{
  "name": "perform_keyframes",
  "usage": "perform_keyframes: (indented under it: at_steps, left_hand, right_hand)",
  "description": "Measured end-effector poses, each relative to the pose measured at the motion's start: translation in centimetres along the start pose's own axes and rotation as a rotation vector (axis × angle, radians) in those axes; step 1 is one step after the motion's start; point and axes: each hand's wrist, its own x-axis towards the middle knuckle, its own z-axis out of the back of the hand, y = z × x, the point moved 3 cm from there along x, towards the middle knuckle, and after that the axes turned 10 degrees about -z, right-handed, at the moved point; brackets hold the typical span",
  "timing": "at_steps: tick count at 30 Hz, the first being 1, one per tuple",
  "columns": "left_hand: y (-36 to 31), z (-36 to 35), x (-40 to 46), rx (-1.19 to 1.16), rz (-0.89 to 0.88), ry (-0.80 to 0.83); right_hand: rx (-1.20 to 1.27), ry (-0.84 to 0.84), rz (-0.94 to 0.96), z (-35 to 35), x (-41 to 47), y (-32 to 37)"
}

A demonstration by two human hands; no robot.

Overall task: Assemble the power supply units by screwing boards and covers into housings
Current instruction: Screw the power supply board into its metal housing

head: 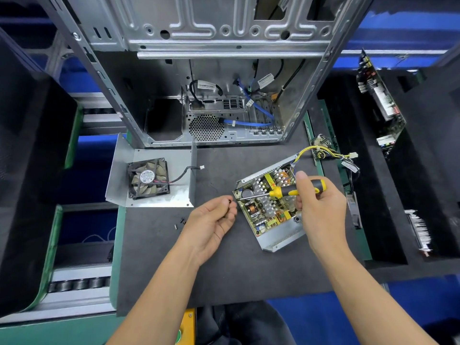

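Note:
An open power supply housing (pixel 283 239) with its circuit board (pixel 267 207) lies right of centre on the black mat. My right hand (pixel 318 205) grips a yellow and black screwdriver (pixel 286 191) above the board, its tip pointing left. My left hand (pixel 211 221), palm up, pinches a small black screw (pixel 229 201) right at that tip, beside the housing's left corner. A grey metal cover (pixel 154 195) carrying a black fan (pixel 148 178) lies to the left. A few loose screws (pixel 179 222) rest on the mat by my left wrist.
A bare computer case (pixel 214 100) stands open behind the mat (pixel 224 265). Yellow and black cables (pixel 328 153) trail from the housing to the right. Further circuit boards (pixel 378 95) stand in black foam at the far right. Roller conveyors (pixel 79 282) run along the left.

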Motion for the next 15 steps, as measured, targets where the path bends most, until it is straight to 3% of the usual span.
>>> perform_keyframes:
  at_steps: [15]
  left_hand:
    - [0.30,0.22,0.25,0.053,-0.039,-0.025]
  right_hand:
    - [-0.069,0.039,0.045,-0.41,-0.40,0.73]
